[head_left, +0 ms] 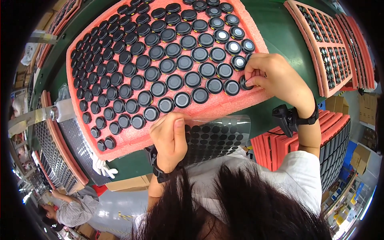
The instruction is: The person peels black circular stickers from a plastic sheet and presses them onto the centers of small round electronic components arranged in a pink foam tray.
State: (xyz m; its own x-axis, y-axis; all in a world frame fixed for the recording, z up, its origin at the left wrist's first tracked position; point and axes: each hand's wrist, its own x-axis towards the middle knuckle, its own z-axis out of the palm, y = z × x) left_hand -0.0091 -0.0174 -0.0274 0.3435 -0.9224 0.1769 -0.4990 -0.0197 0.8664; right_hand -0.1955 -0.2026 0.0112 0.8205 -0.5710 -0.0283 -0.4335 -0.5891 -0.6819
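A pink foam tray (226,103) lies in front of me, holding many round black parts in rows. My left hand (170,134) pinches the upper edge of a clear sheet (216,136) covered in black round stickers, which hangs curved below the tray's near edge. At the tray's right edge my right hand (276,74) is closed, with thumb and fingertips on a round black part (243,83) in its slot; whether a sticker is between them is hidden. Several parts in the right-hand columns, such as the pale-centred part (239,63), show light, shiny middles; most others have plain black tops.
The tray lies on a green work surface (280,28). Another pink tray (320,48) of black parts stands at the far right, with stacked pink foam trays (276,148) nearer me. White gloves (103,166) lie at the left. A person in stripes (78,212) works at lower left.
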